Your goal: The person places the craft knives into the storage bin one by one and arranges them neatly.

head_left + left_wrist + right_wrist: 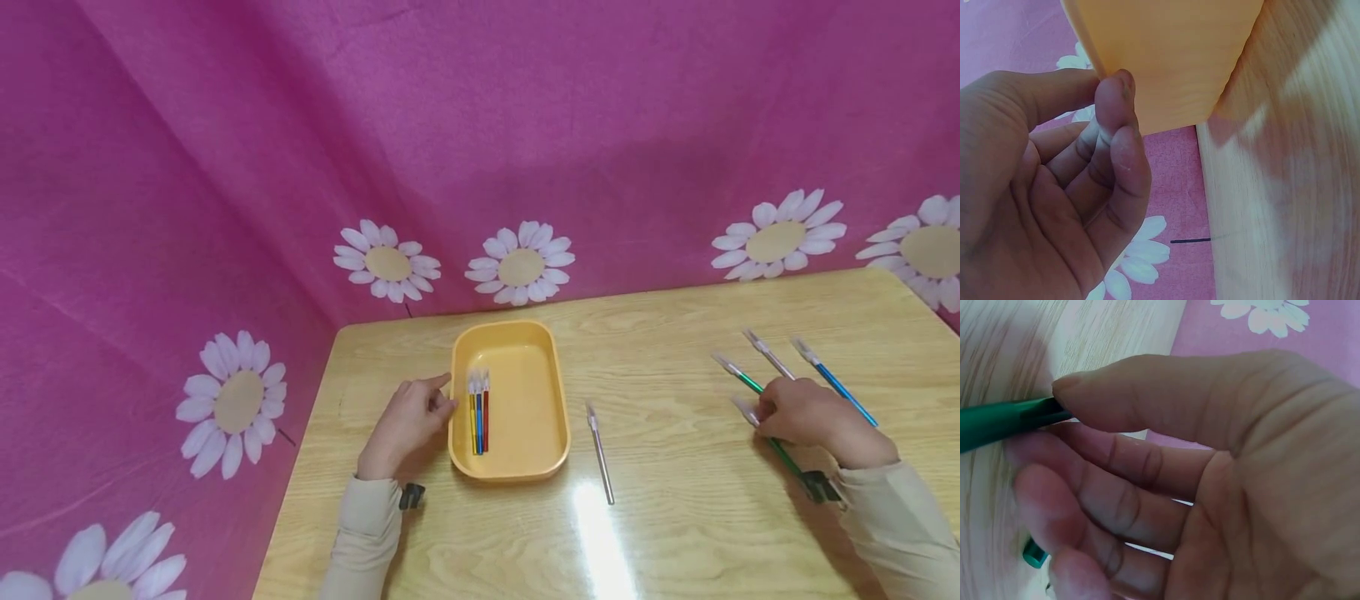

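Observation:
My left hand (408,425) pinches the left rim of a yellow plastic tray (561,392); thumb and fingertips meet at its wall in the left wrist view. Inside the tray, along its left side, lie a yellow craft knife (473,423), a blue one (479,427) and a red one (486,421), capped ends away from me. Over at the right, my right hand (813,417) pinches a green craft knife (991,424) between thumb and fingers, hiding part of its handle. Another green craft knife (742,377) lies just beyond that hand, partly covered by it.
A silver craft knife (602,458) lies right of the tray. Beyond my right hand are another silver knife (768,352) and a blue-handled knife (843,387). The wooden table (660,533) meets a pink flowered cloth (600,150) at the back and left.

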A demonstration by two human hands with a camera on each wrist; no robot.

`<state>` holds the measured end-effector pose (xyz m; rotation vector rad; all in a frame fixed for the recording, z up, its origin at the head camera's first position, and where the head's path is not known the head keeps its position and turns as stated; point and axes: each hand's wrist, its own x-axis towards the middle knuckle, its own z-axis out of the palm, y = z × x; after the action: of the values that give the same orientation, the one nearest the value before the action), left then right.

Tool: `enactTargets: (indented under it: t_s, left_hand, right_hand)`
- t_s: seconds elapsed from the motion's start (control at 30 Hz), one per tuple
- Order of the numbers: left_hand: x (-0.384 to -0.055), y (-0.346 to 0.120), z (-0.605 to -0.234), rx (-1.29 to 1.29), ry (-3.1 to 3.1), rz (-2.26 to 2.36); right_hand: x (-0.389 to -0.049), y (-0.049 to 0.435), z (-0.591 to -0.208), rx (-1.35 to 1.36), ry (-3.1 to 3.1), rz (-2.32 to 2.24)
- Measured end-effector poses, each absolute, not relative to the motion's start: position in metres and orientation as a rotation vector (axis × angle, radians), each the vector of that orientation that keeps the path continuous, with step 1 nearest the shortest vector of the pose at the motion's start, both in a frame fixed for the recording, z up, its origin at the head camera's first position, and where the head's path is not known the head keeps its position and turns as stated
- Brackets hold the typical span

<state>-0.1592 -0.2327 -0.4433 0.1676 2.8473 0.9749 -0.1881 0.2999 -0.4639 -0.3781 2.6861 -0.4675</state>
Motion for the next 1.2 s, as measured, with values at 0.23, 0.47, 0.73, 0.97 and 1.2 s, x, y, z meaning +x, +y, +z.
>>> enactTargets:
  t_s: [0.23,0.47,0.73,0.97,1.2]
  left_hand:
    - [-0.158,-0.232,-0.443,0.164,2.855,0.967]
    - [-0.159,-0.232,-0.443,0.157,2.847,0.974]
    - [-0.159,-0.231,-0.444,0.155,2.861,0.951]
    - [-0.159,-0.231,-0.444,0.154,2.857,0.958]
    - [-0.159,-0.232,-0.444,0.177,2.875,0.934]
  right_hand:
    - [-0.186,0.302,-0.461,-0.346,2.649,-0.435]
    - [-0.184,0.302,-0.460,-0.342,2.610,-0.448]
    - [-0.185,0.299,-0.465,-0.371,2.693,-0.431]
    - [-0.185,0.292,-0.468,-0.383,2.793,-0.453]
    - [-0.184,0.292,-0.467,-0.331,2.738,-0.463]
